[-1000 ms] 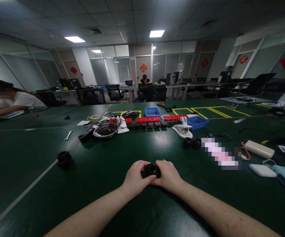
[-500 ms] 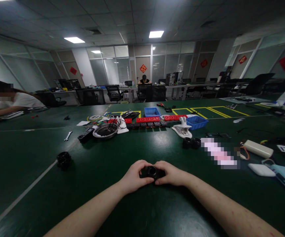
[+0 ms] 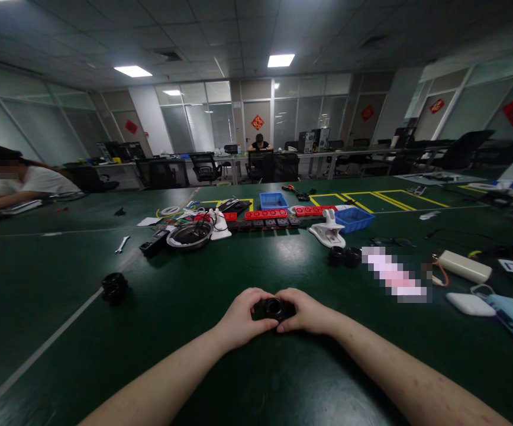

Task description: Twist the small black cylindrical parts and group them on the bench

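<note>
Ring (image 3: 274, 310), black, between left hand (image 3: 242, 316) and right hand (image 3: 307, 312): fingers (image 3: 260, 293) of each curled round it, part-closed, gripping its sides. Beyond fingers, leftward: bowl (image 3: 192, 246) holding dark items (image 3: 190, 234). Straight ahead, farther: blue bin (image 3: 274, 207); ahead-right: second bin (image 3: 359, 225), nearer. Contents of both bins unclear.

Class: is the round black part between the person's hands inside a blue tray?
No, the black part is between the left hand and right hand, away from both blue trays.
</note>
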A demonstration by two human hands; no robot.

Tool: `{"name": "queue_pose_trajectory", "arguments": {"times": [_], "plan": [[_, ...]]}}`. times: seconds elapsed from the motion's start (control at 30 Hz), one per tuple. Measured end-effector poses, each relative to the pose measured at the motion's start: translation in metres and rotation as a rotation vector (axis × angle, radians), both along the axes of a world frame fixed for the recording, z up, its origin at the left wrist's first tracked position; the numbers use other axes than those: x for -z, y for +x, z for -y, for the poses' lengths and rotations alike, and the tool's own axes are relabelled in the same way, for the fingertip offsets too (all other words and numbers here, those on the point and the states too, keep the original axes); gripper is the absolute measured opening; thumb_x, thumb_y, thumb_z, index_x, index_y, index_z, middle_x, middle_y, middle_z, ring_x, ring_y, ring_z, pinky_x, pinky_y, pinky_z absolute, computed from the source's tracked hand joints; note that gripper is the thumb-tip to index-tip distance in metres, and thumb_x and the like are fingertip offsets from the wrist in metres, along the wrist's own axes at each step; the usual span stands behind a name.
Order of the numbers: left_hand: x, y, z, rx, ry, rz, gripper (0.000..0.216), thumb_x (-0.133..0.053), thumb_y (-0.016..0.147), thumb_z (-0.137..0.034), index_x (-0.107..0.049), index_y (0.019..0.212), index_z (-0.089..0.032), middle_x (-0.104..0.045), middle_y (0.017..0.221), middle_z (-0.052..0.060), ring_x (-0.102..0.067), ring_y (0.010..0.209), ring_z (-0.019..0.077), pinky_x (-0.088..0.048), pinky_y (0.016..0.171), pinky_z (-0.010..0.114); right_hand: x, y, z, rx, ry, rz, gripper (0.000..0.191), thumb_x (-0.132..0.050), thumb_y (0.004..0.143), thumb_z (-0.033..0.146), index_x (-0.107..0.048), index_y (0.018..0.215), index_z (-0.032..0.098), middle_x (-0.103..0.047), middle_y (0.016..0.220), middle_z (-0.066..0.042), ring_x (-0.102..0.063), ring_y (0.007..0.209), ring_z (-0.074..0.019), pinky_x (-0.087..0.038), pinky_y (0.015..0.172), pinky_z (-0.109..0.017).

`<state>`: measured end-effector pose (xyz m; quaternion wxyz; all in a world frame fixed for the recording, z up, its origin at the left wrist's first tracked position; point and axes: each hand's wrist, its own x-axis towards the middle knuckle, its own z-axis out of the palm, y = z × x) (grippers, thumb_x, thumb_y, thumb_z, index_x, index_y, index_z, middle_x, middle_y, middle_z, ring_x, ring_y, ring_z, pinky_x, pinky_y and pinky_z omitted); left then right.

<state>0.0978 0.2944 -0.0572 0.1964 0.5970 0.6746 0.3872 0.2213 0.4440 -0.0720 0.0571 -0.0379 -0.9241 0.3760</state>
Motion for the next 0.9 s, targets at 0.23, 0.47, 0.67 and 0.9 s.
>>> {"name": "queue_pose_trajectory", "arguments": {"times": [0.23, 0.47, 0.67, 0.9], "plan": [[-0.004, 0.008, 0.002, -0.083, -0.015, -0.028, 0.032, -0.066, 0.064, -0.026, -0.058, 0.095, -0.020, -0.056, 0.091, 0.004, -0.052, 0.085, 0.0201, -0.043, 0.067, 0.028, 0.003, -0.002, 0.007, 0.146, 0.114, 0.025, 0.043, -0.075, 0.047, 0.041, -0.050, 0.073, 0.017, -0.050, 0.071, 0.003, -0.045, 0.065, -0.0127, -0.030, 0.053, -0.021], [0.000, 0.013, 0.002, -0.204, -0.005, -0.086, 0.030, -0.066, 0.064, -0.026, -0.057, 0.092, -0.020, -0.056, 0.089, 0.003, -0.051, 0.084, 0.0206, -0.042, 0.071, 0.032, 0.005, -0.005, 0.028, 0.366, 0.376, 0.023, 0.036, -0.066, 0.056, 0.042, -0.048, 0.073, 0.017, -0.053, 0.071, -0.001, -0.047, 0.065, -0.0158, -0.031, 0.057, -0.026], [0.001, 0.010, 0.001, -0.167, 0.003, -0.059, 0.031, -0.066, 0.064, -0.025, -0.056, 0.093, -0.019, -0.054, 0.090, 0.003, -0.051, 0.083, 0.0199, -0.043, 0.067, 0.029, 0.000, -0.002, 0.025, 0.203, 0.240, -0.052, 0.051, -0.070, 0.054, 0.043, -0.053, 0.095, 0.017, -0.058, 0.089, -0.005, -0.051, 0.082, -0.0213, -0.036, 0.071, -0.032], [0.002, 0.002, 0.000, -0.032, -0.019, -0.012, 0.042, -0.066, 0.066, -0.026, -0.053, 0.106, -0.022, -0.054, 0.095, 0.003, -0.050, 0.078, 0.0169, -0.043, 0.066, 0.027, -0.010, 0.003, 0.004, -0.054, 0.018, -0.012, 0.043, -0.069, 0.060, 0.028, -0.056, 0.100, 0.017, -0.057, 0.091, -0.003, -0.052, 0.084, -0.0191, -0.040, 0.073, -0.029]]}}
